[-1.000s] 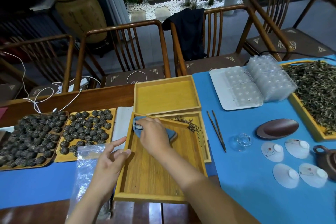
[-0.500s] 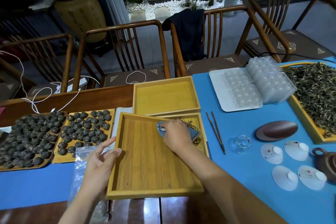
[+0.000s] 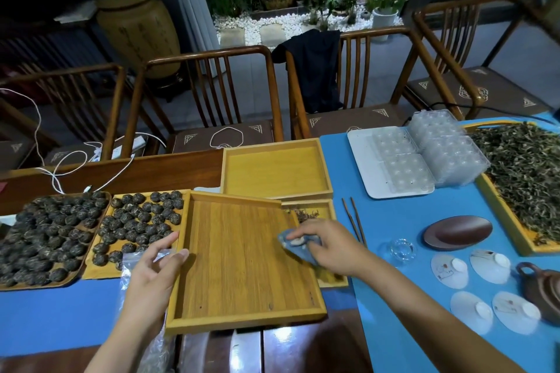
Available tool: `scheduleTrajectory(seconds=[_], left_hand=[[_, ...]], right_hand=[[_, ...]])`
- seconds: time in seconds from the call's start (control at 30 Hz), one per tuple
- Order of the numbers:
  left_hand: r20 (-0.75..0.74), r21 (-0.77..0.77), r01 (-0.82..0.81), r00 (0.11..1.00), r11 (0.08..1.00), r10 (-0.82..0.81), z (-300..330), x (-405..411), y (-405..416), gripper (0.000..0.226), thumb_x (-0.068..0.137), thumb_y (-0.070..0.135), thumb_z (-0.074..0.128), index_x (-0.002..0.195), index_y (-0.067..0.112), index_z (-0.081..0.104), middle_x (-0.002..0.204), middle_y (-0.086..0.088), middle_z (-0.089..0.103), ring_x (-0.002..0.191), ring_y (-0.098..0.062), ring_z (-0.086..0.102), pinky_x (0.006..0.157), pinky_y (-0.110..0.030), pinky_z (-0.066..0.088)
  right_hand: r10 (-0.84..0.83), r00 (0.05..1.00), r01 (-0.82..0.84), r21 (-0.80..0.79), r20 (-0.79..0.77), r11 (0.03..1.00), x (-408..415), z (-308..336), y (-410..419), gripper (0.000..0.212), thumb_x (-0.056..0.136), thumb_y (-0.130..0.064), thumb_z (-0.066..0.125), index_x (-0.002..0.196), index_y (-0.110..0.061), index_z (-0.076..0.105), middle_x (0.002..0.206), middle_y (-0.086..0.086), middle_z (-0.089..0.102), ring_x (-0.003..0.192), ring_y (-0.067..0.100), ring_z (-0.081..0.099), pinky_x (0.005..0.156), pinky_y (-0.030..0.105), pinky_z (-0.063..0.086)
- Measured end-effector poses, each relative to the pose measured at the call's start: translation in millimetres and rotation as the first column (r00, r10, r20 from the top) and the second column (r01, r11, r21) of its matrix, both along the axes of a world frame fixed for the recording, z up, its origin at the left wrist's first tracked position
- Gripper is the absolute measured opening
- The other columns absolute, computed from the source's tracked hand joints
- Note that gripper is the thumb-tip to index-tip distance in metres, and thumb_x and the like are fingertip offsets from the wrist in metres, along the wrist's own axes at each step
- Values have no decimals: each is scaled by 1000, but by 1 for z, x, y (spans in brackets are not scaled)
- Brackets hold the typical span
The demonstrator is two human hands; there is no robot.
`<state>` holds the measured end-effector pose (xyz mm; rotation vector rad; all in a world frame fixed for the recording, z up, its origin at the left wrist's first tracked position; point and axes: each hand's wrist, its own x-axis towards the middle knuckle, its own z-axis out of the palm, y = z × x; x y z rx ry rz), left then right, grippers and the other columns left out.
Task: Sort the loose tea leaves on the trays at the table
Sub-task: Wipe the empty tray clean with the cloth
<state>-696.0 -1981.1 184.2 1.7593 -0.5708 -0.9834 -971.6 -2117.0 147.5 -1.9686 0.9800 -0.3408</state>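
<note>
Now the blue cloth (image 3: 298, 247) is clamped under the right hand (image 3: 328, 247) at the wooden tray (image 3: 242, 319)'s right edge; the left hand (image 3: 154, 269), fingers apart, steadies the left rim.

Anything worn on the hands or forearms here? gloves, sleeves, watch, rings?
Nothing visible. The left hand and right hand are bare, with no gloves, rings or wrist straps in view. Both forearms are uncovered to the frame's bottom edge; no sleeve shows.

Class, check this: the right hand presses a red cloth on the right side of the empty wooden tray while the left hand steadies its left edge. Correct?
Not quite. The head view shows the cloth is blue, not red. The right hand does press it on the tray, and the left hand steadies the left edge.
</note>
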Motion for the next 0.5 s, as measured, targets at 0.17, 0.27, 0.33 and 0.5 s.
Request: scheduleTrajectory(seconds=[0.17,0.27,0.33,0.5], left_hand=[[27,-22,25,999,999,-24,6,-7,-3,26,91,22,62,113,36,61,96,-7,70,87,-34,68,71,-47,57],[37,-20,70,997,997,-69,8,-14,-2,26,91,19,61,112,34,61,81,2,74,78,-26,71,59,-36,56],[32,-7,96,995,995,-96,8,-20,0,25,92,19,60,113,34,60,72,9,74,64,-16,71,49,-27,54],[20,20,115,993,993,-116,5,-30,7,30,93,18,58,121,28,58,73,6,75,66,-18,70,54,-31,53]], right_hand=[[166,980,-172,-50,-114,984,-8,-12,15,47,77,2,43,109,-19,71,108,2,69,102,15,60,91,31,48],[103,974,-136,-159,-202,978,-2,-19,6,44,82,3,43,115,-15,68,113,6,67,107,23,56,94,34,46],[27,968,-85,-221,-251,972,3,-24,-1,42,85,1,44,118,-16,65,117,7,65,109,27,53,94,38,45],[-90,935,-18,-298,-344,954,12,-35,-16,42,88,0,46,122,-19,61,121,6,62,109,27,50,89,38,47]])
